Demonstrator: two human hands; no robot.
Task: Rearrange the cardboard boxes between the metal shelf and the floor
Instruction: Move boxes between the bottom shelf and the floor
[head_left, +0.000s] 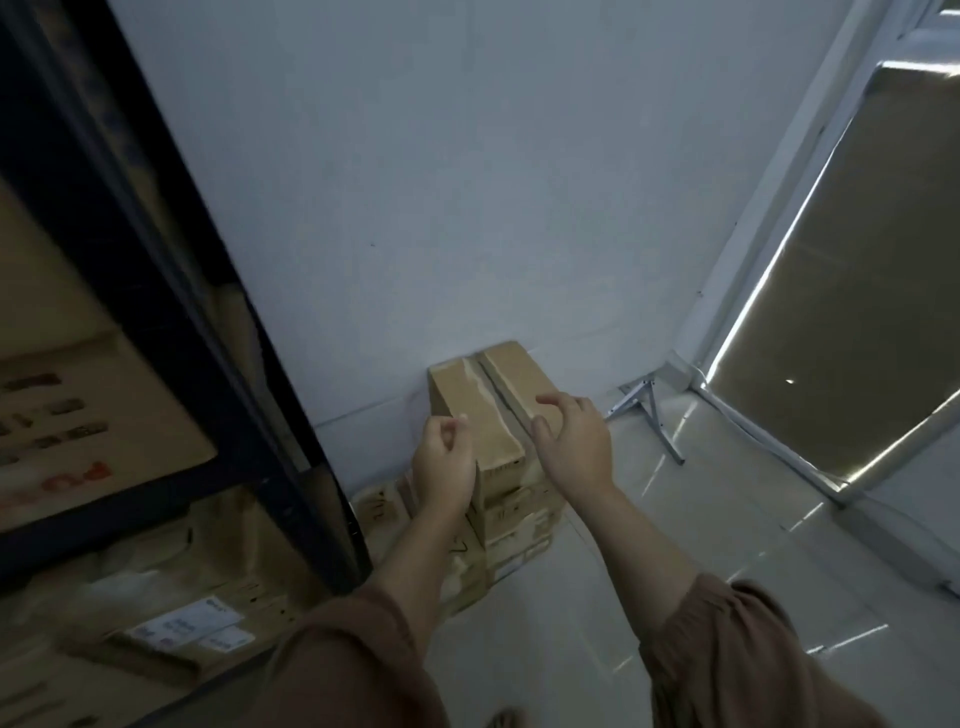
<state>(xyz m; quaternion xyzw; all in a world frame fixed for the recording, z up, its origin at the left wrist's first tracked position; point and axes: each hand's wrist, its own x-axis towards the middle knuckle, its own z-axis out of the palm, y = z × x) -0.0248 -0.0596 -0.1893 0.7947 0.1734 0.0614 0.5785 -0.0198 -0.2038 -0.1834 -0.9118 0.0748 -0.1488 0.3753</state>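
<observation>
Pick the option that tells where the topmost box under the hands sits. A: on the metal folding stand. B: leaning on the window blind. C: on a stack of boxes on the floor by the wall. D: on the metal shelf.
C: the top box sits on the lower boxes, which stand on the floor against the wall, right of the metal shelf.

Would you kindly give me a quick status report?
Left hand loosely curled, right hand open, both empty over top box. Stack on floor against wall. Metal shelf close left.
</observation>
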